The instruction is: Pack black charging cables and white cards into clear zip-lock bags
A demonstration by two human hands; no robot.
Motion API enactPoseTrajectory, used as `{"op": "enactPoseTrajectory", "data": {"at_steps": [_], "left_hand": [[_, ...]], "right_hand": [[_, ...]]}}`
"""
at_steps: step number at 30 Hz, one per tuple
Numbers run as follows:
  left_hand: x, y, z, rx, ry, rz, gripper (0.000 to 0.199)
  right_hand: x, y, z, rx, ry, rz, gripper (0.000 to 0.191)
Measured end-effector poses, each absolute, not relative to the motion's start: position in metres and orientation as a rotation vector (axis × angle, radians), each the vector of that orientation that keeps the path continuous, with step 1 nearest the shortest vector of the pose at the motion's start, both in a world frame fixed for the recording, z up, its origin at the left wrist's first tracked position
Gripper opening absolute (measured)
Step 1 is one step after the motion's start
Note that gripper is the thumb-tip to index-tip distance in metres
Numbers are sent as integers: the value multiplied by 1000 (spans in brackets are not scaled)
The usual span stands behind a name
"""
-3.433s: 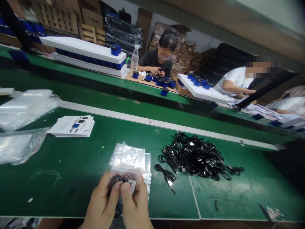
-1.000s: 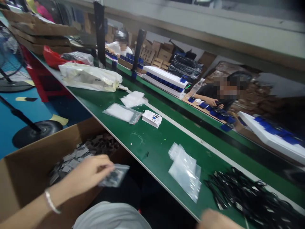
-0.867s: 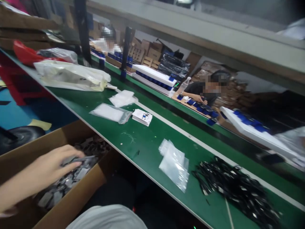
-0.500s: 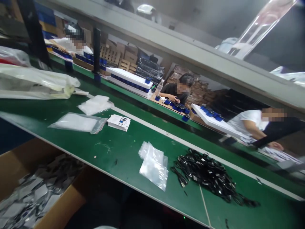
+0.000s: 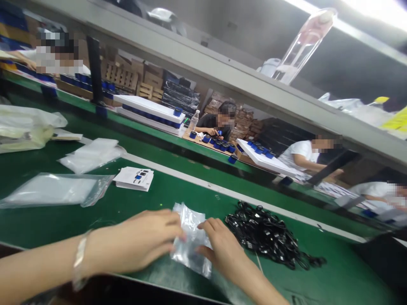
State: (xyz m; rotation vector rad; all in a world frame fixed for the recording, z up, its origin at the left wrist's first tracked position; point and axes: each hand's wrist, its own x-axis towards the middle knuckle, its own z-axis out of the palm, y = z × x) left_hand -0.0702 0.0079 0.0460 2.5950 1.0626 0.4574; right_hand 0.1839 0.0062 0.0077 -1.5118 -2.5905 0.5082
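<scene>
A small pile of clear plastic bags lies on the green table, between my two hands. My left hand, with a pale bracelet at the wrist, comes in from the left; its fingertips are at the bags' left edge, thumb and fingers apart. From the right, my right hand reaches over the bags' right side, its thumb and forefinger spread. Whether any fingertip presses on the plastic is unclear. Close to my right hand is a heap of black cables.
A stack of printed cards and packs of white plastic bags lie to the left. Beyond the pale strip, several people work at another bench with blue items. A grey shelf beam crosses overhead.
Both my hands have come into view and reached the clear bags. The view has shifted, so the far bench appears further left and the cardboard box at lower left is mostly out of sight.
</scene>
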Motion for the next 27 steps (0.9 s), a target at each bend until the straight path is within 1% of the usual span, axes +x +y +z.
{"op": "enactPoseTrajectory", "data": {"at_steps": [1,2,4,6,7,9,11,12,13,15,16,17,18,19,22,27], "left_hand": [[-63,24,44,2611,1023,399,26],[-55,40,41,2619,1003,351,34],[-39,70,29,2617,1015,287,58],[-26,91,16,2615,995,212,75],[-22,98,10,2613,989,179,80],[-16,106,2,2608,988,132,84],[-15,108,0,2604,987,112,79],[-15,108,0,2602,981,109,71],[-16,108,1,2599,970,106,59],[-18,109,3,2590,943,103,30],[-20,109,4,2584,931,106,20],[-22,110,4,2575,921,114,15],[-25,110,4,2565,913,130,15],[-27,111,4,2555,906,153,15],[-37,111,0,2524,879,232,13],[-50,109,-5,2494,855,305,26]], "right_hand": [[176,18,15,-1668,-2581,444,38],[170,25,19,-1710,-2574,446,42],[166,32,15,-1761,-2581,472,52],[167,32,6,-1808,-2578,484,62],[168,32,2,-1837,-2578,488,65],[168,35,-1,-1885,-2585,510,69],[166,39,0,-1899,-2602,548,66],[166,41,2,-1889,-2614,573,63],[166,42,3,-1865,-2628,602,59],[173,44,7,-1779,-2657,691,41],[179,44,10,-1724,-2665,753,29],[187,44,13,-1667,-2667,823,19],[195,44,16,-1613,-2659,893,13],[205,45,21,-1568,-2641,954,11],[227,54,35,-1495,-2541,1034,12],[222,78,41,-1391,-2422,1118,15]]}}
